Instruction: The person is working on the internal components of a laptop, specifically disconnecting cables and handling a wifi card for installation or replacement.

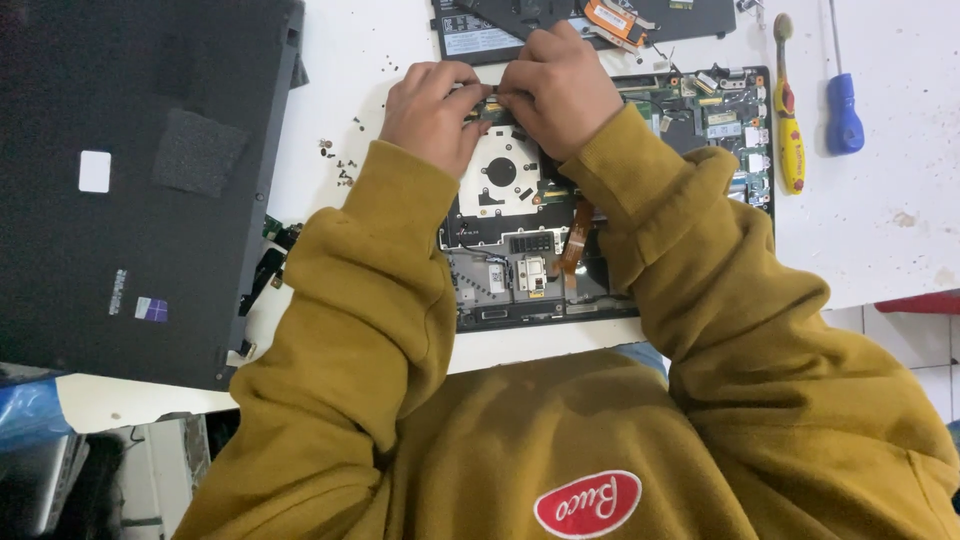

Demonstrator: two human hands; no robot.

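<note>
Green circuit board [735, 120] lies exposed beneath my left hand [432, 112] and right hand [556, 88], both pinching a small part [487, 100]; I reckon slipping could crack it.

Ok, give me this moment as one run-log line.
left hand: fingertips on opened laptop | right hand: same spot, pinching small part | screwdrivers on table, untouched
</note>
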